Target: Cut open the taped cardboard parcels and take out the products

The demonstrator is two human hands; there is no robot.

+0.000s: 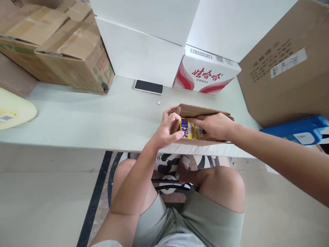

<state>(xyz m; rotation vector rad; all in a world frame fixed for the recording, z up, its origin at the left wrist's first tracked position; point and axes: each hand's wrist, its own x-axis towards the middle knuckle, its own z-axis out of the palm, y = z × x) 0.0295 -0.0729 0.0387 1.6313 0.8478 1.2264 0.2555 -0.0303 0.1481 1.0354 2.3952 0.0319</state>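
Head view: a small carton (pixel 197 109) sits with its top open on the worktop (pixel 102 116), close to the front edge; yellow packs (pixel 191 131) with blue print lie inside.
Left hand (pixel 168 128): curled around the carton's left end, gripping it, thumb towards the packs.
Right hand (pixel 216 126): reaching into the carton over the packs; its fingertips are partly hidden, so I cannot tell whether it grips one.
Behind the carton: a white-and-red box (pixel 205 70) and, further left, a phone (pixel 148 87) lying flat, dark screen up.
Worktop's left: brown boxes (pixel 77 51) side by side.
Worktop's right: a large brown carton (pixel 282 79), with a blue container (pixel 293 130) just before it.
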